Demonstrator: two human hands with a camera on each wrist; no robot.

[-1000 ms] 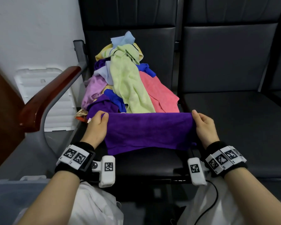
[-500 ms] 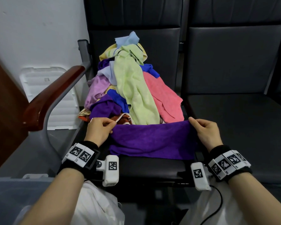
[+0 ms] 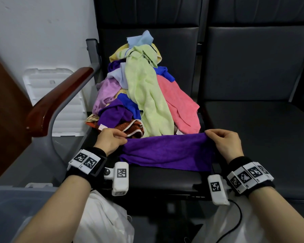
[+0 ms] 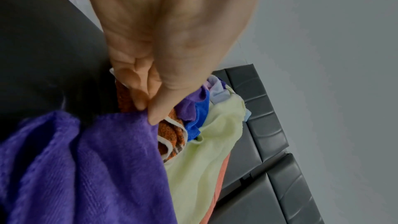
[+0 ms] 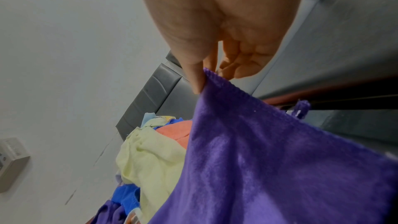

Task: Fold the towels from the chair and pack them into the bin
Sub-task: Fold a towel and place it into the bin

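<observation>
Pinching purple towel (image 3: 167,151) corners, both hands (image 3: 110,142) (image 3: 225,143).

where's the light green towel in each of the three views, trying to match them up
Head: the light green towel drapes down the middle of the pile, above the purple towel.
Left wrist: right of centre, past the left hand.
Right wrist: lower left of centre, left of the purple towel.
Shared landmark: the coral pink towel right beside the green one in every view.
</observation>
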